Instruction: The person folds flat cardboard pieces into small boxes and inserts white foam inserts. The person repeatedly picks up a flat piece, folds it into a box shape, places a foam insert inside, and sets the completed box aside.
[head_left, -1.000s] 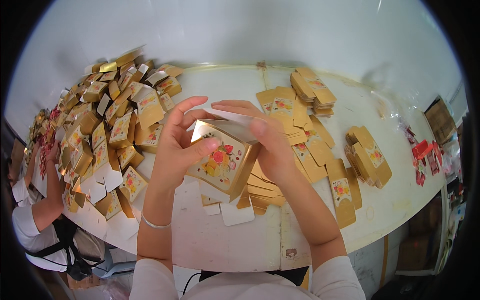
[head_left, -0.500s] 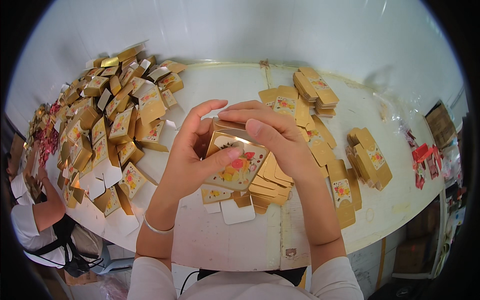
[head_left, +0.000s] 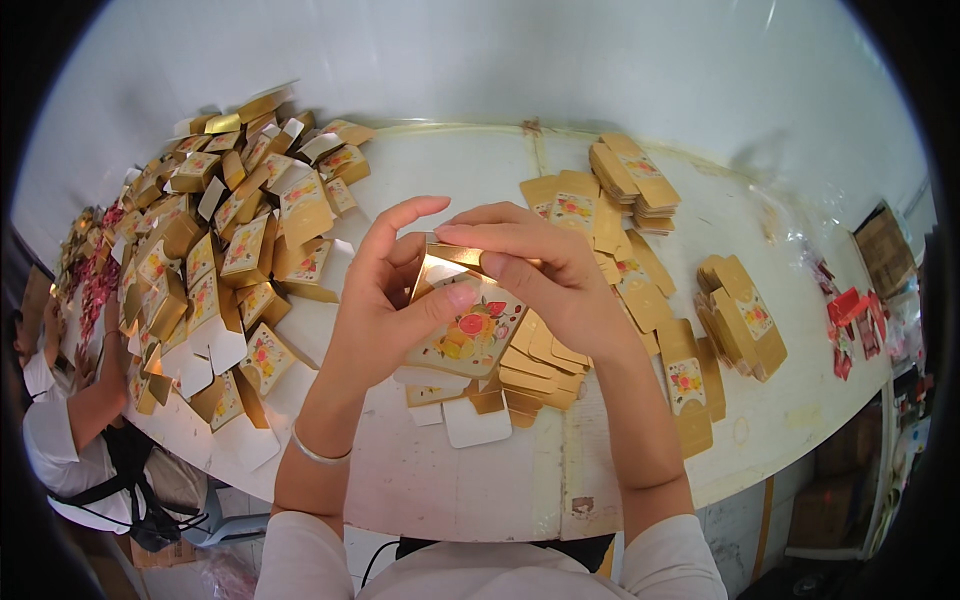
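Note:
Between my two hands, above the table's middle, is a small gold carton (head_left: 470, 335) with a fruit print on its front face. My left hand (head_left: 385, 310) grips its left side, the thumb across the printed front. With fingers along the top edge and thumb below it, my right hand (head_left: 550, 265) pinches the gold top flap at the upper right. Beneath the carton lie several flat gold carton blanks (head_left: 540, 375) and a white flap (head_left: 475, 425) on the tabletop.
A big heap of opened gold cartons (head_left: 240, 250) covers the table's left. Stacks of flat blanks (head_left: 740, 315) lie at right, another stack (head_left: 635, 180) farther back. Red packets (head_left: 850, 310) sit at the far right edge. A co-worker's arm (head_left: 95, 400) reaches in at far left.
The carton's top has tilted and its flap now shows bright gold under my right fingers. My right thumb has shifted slightly down and left. The co-worker's arm at left has moved.

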